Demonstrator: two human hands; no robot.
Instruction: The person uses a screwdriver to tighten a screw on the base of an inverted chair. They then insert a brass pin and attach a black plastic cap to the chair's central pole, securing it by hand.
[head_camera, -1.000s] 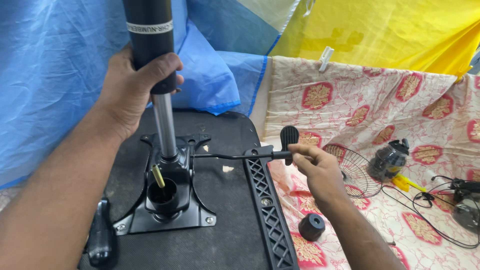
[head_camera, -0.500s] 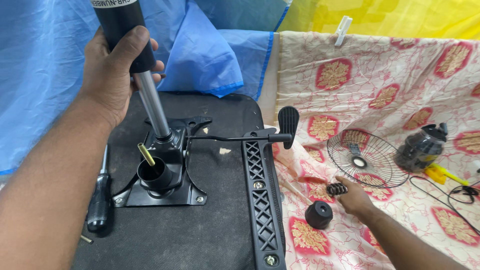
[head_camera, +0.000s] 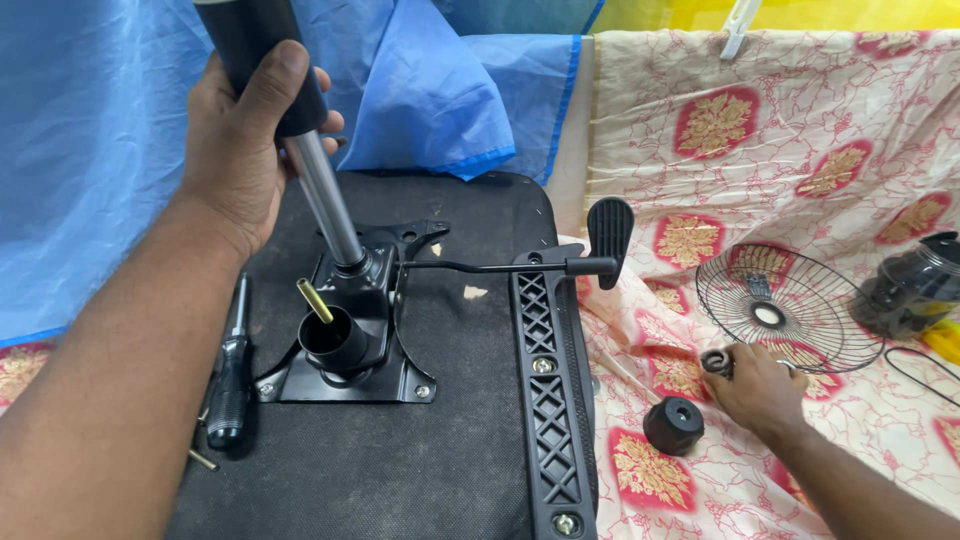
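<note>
My left hand (head_camera: 240, 150) grips the black upper tube of a gas lift cylinder (head_camera: 320, 190). Its silver rod slants down into the black metal mechanism plate (head_camera: 345, 350) bolted to the upturned black chair seat (head_camera: 440, 440). A thin lever with a paddle handle (head_camera: 608, 235) sticks out to the right of the plate. Off to the right, my right hand (head_camera: 755, 385) rests on the patterned cloth, fingers closed on a small black ring-shaped part (head_camera: 716, 362). A black round knob (head_camera: 673, 425) lies just left of that hand.
A black-handled screwdriver (head_camera: 230, 385) lies on the seat left of the plate. A round wire fan guard (head_camera: 785, 305) and a dark fan motor housing (head_camera: 915, 285) sit on the red-patterned cloth (head_camera: 800, 150). Blue sheeting (head_camera: 90, 150) hangs behind.
My right hand let go of the lever and moved right and down onto the cloth, picking at the small ring part. My left hand tilted the cylinder leftward.
</note>
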